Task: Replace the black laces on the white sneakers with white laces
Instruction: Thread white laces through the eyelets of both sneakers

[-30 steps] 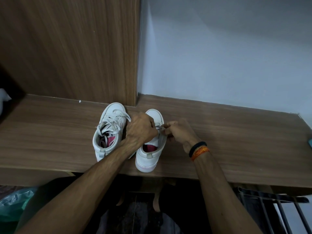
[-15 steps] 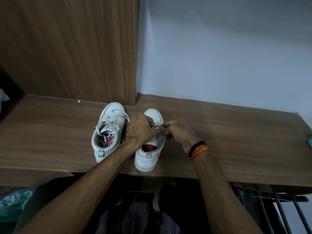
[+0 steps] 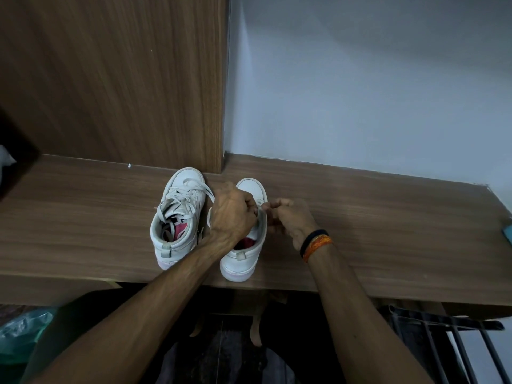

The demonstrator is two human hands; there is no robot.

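Two white sneakers stand side by side at frame centre on the wooden shelf (image 3: 388, 217). Left sneaker (image 3: 177, 217): pale laces threaded, loose ends tucked inside its opening. Right sneaker (image 3: 243, 256): left hand (image 3: 232, 214) and right hand (image 3: 288, 217) both curled, pinching a white lace (image 3: 261, 210) at its eyelets.

Wood-grain shelf (image 3: 374, 217) is running wall to wall, carrying two white sneakers side by side near its front edge, toes pointing at the back. Left sneaker (image 3: 177, 217) is sitting laced in white, right sneaker (image 3: 243, 259) just beside it, heel nearly overhanging. Small teal object (image 3: 508, 234) is lying at far right edge.
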